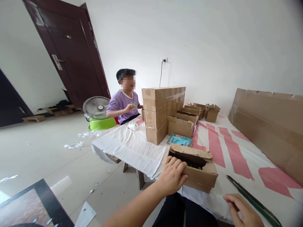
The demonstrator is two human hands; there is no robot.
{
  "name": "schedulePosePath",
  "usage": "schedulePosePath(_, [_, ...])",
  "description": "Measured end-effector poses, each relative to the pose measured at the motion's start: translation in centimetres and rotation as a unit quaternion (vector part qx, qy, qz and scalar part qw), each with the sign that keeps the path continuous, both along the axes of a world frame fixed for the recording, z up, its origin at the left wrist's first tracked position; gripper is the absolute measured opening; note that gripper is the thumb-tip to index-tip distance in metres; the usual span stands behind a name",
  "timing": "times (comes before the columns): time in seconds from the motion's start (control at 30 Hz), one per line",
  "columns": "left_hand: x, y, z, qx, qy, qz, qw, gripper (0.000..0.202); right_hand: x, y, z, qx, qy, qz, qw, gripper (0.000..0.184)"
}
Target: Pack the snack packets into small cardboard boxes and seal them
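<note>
My left hand (pixel 174 174) grips the near left wall of an open cardboard box (pixel 200 180), fingers over its rim and thumb outside. Dark contents show inside the box, too shadowed to name. My right hand (pixel 243 209) is low at the right, fingers bent but apart, with nothing visible in it. Just beyond it lies a long, thin tool (pixel 254 200) with green and dark edges, on the cloth. A blue printed packet (pixel 181 139) rests flat behind the open box.
Stacked sealed cartons (pixel 157 116) stand at the table's left side, with several open boxes (pixel 181 126) behind. A tall cardboard sheet (pixel 267 123) borders the right. Across the table sits a person (pixel 124 105) in purple, beside a fan (pixel 97 108) and a white object (pixel 133 126).
</note>
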State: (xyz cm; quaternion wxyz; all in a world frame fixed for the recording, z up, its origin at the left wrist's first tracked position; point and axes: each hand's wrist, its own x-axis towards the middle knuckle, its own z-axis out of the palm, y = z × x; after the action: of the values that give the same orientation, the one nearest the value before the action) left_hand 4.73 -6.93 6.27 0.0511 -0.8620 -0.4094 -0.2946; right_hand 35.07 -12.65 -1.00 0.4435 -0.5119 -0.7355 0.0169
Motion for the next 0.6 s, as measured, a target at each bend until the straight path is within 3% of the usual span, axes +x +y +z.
schedulePosePath(0.1, [-0.1,-0.1,0.0,-0.001,-0.007,-0.004,1.000,0.029,-4.0,1.4,0.0,-0.032,0.070,0.032,0.997,0.019])
schedulePosePath(0.2, [0.0,-0.2,0.0,-0.007,-0.012,-0.006,1.000,0.029,-5.8,3.0,-1.7,-0.100,0.179,-0.008,0.979,0.019])
schedulePosePath(0.3, [0.2,-0.3,-0.2,-0.016,-0.019,0.011,1.000,0.028,-6.0,3.8,-3.2,-0.181,0.290,-0.022,0.940,0.018])
schedulePosePath(0.43, [0.5,-0.6,0.0,-0.032,-0.015,0.029,0.999,0.025,-5.7,3.6,-3.5,-0.260,0.387,0.009,0.885,0.017])
schedulePosePath(0.6, [0.7,-0.9,1.2,-0.073,0.024,0.045,0.996,0.026,-5.7,3.4,-3.5,-0.276,0.426,0.014,0.862,0.017])
